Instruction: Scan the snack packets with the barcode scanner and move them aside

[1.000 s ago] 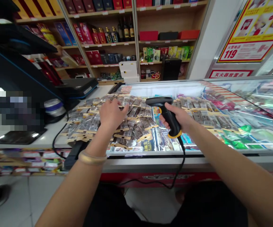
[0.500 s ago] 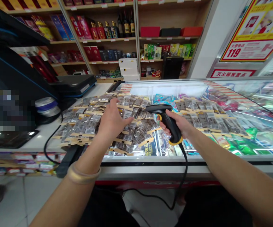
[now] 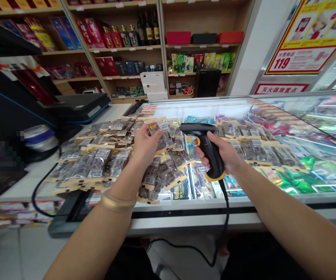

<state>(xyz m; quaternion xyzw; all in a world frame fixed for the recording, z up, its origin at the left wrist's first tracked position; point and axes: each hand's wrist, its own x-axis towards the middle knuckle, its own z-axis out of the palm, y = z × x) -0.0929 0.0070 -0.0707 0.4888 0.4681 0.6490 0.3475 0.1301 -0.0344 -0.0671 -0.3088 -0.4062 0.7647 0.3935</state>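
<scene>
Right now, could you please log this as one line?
left hand: touching packet | right hand: gripping scanner | more packets: on freezer

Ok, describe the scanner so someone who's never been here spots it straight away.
Find the long freezer across the middle. Above it, in view between two spreads of packets, the person's right hand grips the scanner. Unlike the flat, see-through packets, it is black and gun-shaped, with yellow trim and a cable hanging from its handle.
</scene>
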